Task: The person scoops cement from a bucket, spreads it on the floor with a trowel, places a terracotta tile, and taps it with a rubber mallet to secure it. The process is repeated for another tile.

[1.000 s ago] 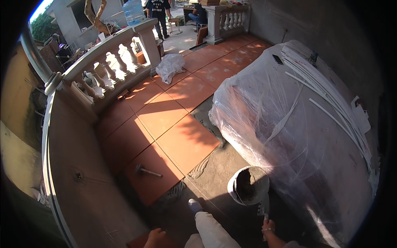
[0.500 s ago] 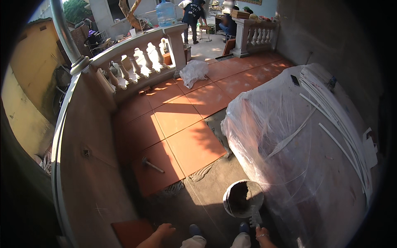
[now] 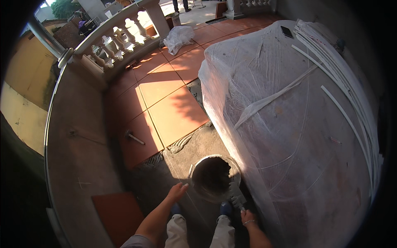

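Observation:
A round bucket (image 3: 194, 192) with dark wet mortar (image 3: 211, 175) in it stands on the bare floor in front of my feet. My right hand (image 3: 248, 216) is closed round the handle of a notched trowel (image 3: 237, 195), whose toothed, mortar-smeared blade lies at the bucket's right rim. My left hand (image 3: 178, 191) reaches forward to the near left of the bucket, fingers loosely extended with nothing visible in them. A thin string line (image 3: 194, 206) runs along the floor near it. A mallet (image 3: 135, 137) lies on a laid red tile (image 3: 140, 144).
Plastic sheeting (image 3: 264, 103) covers a large bulk on the right, with white strips (image 3: 331, 74) and a phone (image 3: 286, 31) on top. A loose red tile (image 3: 118, 217) lies by the left wall (image 3: 82, 136). A plastic bag (image 3: 178, 39) sits near the balustrade (image 3: 120, 39). A person's legs (image 3: 180, 5) show far off.
My view has tipped down and come closer to the bucket. My left hand has reached forward toward it. My right hand still holds the notched trowel at the rim.

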Motion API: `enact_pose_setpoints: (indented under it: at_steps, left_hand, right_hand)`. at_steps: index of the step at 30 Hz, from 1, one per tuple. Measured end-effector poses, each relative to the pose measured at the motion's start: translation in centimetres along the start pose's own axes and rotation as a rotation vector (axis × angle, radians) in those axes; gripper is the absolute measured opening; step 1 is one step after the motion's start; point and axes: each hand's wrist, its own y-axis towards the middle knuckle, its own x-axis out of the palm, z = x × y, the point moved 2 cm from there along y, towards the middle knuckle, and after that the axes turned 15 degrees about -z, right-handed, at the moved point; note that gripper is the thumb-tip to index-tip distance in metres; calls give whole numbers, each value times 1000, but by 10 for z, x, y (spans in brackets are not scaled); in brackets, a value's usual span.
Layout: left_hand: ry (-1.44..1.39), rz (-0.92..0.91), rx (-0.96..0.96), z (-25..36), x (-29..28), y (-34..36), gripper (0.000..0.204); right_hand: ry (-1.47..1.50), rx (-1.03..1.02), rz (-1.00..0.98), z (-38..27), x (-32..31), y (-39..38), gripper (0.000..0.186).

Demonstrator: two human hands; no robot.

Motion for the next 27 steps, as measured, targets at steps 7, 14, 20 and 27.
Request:
enact_pose_setpoints:
  at_steps: [7,14,20,27]
  left_hand:
    - [-148,31,-196,43,34,43,74]
    - [-549,8,-14,63,60,46,66]
    - [-518,-136,101,97,106,29,68]
    - [-596,-31,-19,77,57,-46,67]
  right_hand:
    - [-1,191,-242,53,-10,-43,53]
    - [-87,225,-366,71,-38,-114,59]
    - [-86,245,-263,23,-74,-146,59]
    - [-154,242,-191,-34,-88,-177,60]
